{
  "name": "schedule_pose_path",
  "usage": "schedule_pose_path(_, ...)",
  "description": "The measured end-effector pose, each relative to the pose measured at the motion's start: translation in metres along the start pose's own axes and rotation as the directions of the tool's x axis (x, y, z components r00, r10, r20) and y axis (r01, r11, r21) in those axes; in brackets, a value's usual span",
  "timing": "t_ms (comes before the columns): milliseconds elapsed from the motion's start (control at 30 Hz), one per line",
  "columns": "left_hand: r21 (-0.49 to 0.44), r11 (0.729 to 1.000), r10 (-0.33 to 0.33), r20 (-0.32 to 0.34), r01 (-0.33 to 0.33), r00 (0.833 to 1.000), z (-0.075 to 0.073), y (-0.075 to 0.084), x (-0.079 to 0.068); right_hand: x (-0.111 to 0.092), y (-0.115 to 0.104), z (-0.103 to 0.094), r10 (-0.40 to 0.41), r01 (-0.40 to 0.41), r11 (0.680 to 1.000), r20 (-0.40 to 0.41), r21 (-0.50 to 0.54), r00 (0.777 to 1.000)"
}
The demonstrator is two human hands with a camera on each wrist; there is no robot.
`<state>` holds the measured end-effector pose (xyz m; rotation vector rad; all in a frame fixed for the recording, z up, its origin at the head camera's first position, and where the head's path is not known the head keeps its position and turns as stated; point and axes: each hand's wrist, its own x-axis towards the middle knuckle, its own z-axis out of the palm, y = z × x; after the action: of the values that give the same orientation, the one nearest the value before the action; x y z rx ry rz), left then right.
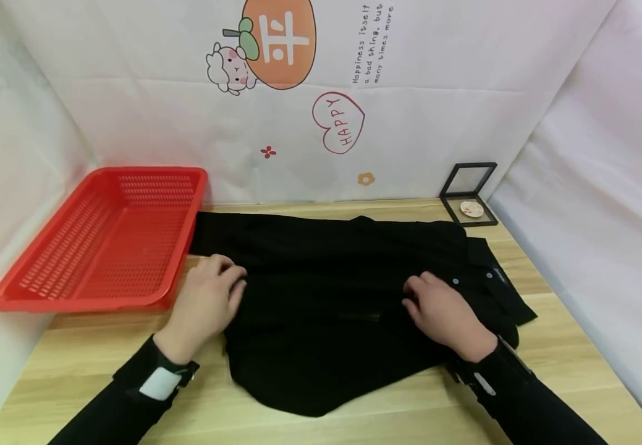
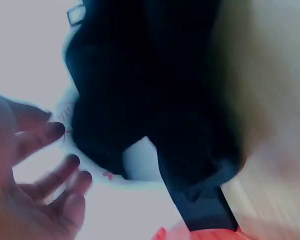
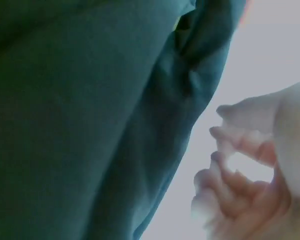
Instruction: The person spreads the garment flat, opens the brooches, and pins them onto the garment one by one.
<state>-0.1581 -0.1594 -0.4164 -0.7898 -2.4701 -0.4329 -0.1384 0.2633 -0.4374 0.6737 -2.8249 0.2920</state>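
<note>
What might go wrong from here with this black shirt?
The black shirt runs up to the red basket at its far left, so a tug might snag or shift the basket. The black frame stands close behind the shirt's right end, so swinging cloth could knock it over.

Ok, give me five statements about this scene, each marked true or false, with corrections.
1. The red basket stands left of the black garment. True.
2. The left hand is inside the red basket. False: it is outside it.
3. The black case stands open. True.
4. The round item lies on the black garment. False: it lies in the black case.
5. The right hand is nearer the buttons than the left hand is. True.
</note>
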Motion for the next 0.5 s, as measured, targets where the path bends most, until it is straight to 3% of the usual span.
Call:
schedule_pose_path(67, 0.015, 0.997, 0.071, 0.141, -0.074, 0.987, 0.004, 0.005, -0.008, -0.003, -0.004, 0.001, -0.012, 0.011, 1.000, 0.062, 0.007, 0.998)
schedule_pose_path(167, 0.025, 0.992, 0.103, 0.377, -0.122, 0.920, 0.011, 0.011, -0.019, -0.007, -0.004, 0.006, -0.036, 0.038, 0.999, 0.075, -0.028, 0.997)
schedule_pose_path(233, 0.059, 0.992, 0.073, 0.467, -0.114, 0.881, 0.015, 0.012, -0.023, -0.007, -0.002, 0.010, -0.035, 0.038, 0.997, 0.052, -0.071, 0.998)
schedule_pose_path(267, 0.084, 0.991, 0.054, 0.480, -0.107, 0.876, 0.017, 0.011, -0.024, -0.007, 0.000, 0.011, -0.033, 0.036, 0.996, 0.043, -0.087, 0.999)
schedule_pose_path(333, 0.113, 0.990, 0.024, 0.458, -0.085, 0.888, 0.020, 0.008, -0.024, -0.006, 0.005, 0.013, -0.026, 0.030, 0.993, 0.036, -0.115, 0.999)
schedule_pose_path(500, 0.061, 0.997, 0.028, 0.304, -0.048, 0.952, 0.012, -0.002, -0.019, -0.005, 0.012, 0.012, -0.008, 0.016, 0.985, 0.047, -0.171, 0.999)
